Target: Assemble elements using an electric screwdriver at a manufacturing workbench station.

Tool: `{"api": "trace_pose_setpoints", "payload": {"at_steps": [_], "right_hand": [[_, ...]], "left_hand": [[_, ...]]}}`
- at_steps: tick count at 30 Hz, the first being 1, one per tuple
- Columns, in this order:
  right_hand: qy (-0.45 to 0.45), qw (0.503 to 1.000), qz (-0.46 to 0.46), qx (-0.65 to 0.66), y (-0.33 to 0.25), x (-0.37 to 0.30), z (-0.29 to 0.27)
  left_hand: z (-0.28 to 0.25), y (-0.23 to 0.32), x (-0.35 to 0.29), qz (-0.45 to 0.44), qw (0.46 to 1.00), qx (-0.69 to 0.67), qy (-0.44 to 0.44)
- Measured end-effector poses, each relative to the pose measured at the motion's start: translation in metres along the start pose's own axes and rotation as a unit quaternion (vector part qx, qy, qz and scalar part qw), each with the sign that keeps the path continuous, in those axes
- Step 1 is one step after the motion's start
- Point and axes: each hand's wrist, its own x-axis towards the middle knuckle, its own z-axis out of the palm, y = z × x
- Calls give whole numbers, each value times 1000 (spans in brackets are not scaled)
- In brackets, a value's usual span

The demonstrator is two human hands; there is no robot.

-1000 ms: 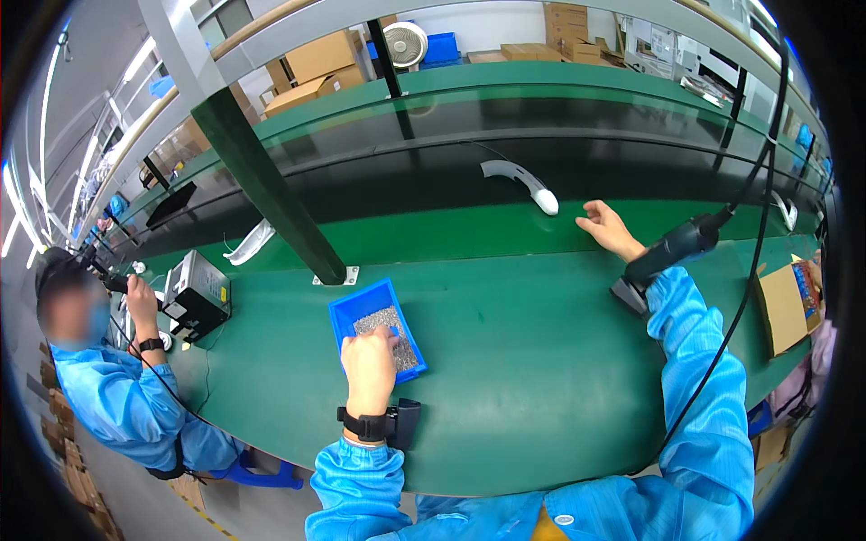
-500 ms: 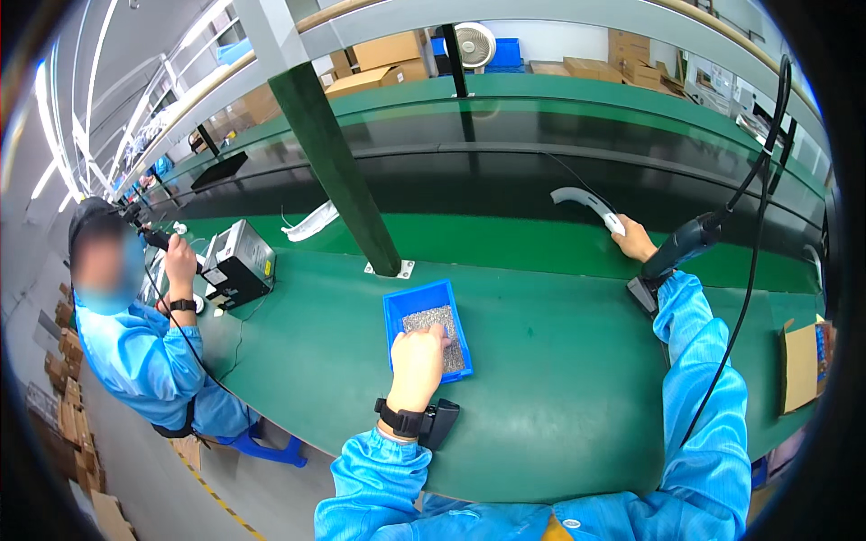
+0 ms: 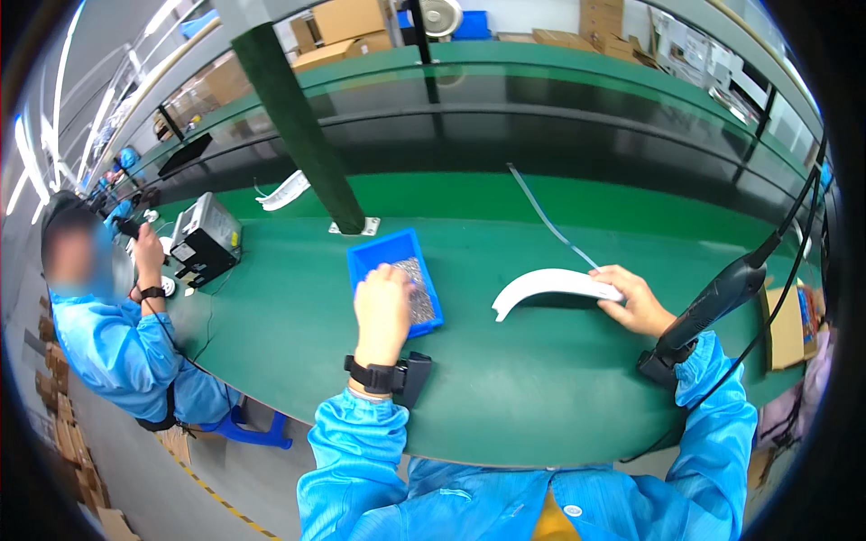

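Note:
My left hand [image 3: 382, 311] reaches over the near side of a blue bin [image 3: 430, 316] filled with small grey metal pieces [image 3: 419, 287], too small to make out singly. Its fingers are curled at the pieces; whatever is between the fingertips is hidden. On the right, my right hand [image 3: 639, 302] grips one end of a white curved plastic strip [image 3: 541, 283], holding it low over the green table. A thin bluish cable [image 3: 544, 216] runs from near that hand toward the back. Close beside my right wrist, a black corded electric screwdriver [image 3: 722, 300] hangs at a slant.
Behind the bin, a green post [image 3: 307, 144] is bolted to the table [image 3: 514, 406]. A second white curved piece [image 3: 285, 191] lies back left. At the left, a co-worker [image 3: 113, 316] sits by a black-and-grey box-shaped device [image 3: 207, 241]. An open carton [image 3: 787, 329] stands far right.
My right hand has brought the white curved strip nearer, from the back edge to above the table. My left hand stays at the bin, fingers shifted slightly. The whole view has also shifted.

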Motion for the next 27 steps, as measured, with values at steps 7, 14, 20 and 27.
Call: {"api": "trace_pose_setpoints", "payload": {"at_steps": [7, 14, 20, 27], "right_hand": [[-57, 998, -2, 34, -65, -47, 24], [-154, 985, -8, 75, -73, -69, 16], [50, 721, 6, 691, -90, -64, -14], [269, 831, 75, 481, -101, -50, -7]], "left_hand": [[-49, 29, 11, 23, 982, -80, 168], [-46, 138, -22, 185, 931, -304, -81], [-27, 161, -50, 193, 907, -331, -175], [-44, 179, -40, 237, 915, -302, -128]]}}
